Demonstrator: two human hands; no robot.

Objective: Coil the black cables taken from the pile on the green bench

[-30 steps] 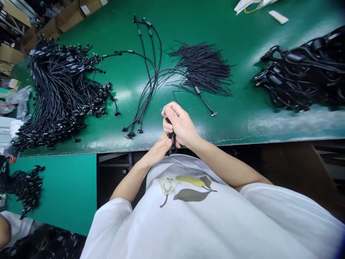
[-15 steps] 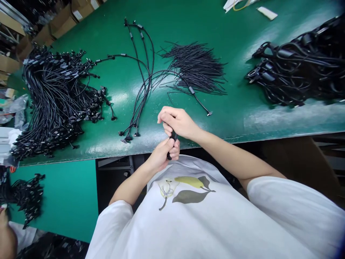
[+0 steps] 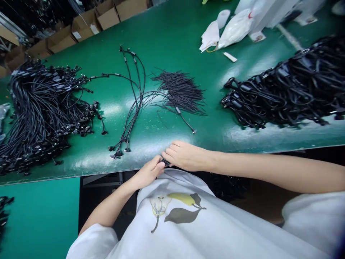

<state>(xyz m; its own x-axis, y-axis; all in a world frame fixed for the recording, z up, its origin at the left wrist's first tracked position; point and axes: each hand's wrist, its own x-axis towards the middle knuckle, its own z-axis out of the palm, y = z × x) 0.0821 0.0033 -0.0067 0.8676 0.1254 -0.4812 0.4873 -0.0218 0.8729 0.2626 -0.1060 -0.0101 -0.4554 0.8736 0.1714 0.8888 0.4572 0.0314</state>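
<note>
My left hand is closed around a small black cable bundle just in front of my shirt, at the table's near edge. Fingers of my right hand curl over the other end of that bundle, so most of it is hidden. Beyond my hands, a few loose black cables with connector ends lie crossed on the green table. Right of them is a pile of thin black ties, with one cable end stretching past it.
A big heap of black cables covers the table's left side. Coiled, bundled cables are stacked at the right. White plastic bags lie at the back, with cardboard boxes along the far left edge.
The view has tilted up, bringing more of the table's back into sight. My right hand has swung from above my left hand to its right side, with the elbow out wider.
</note>
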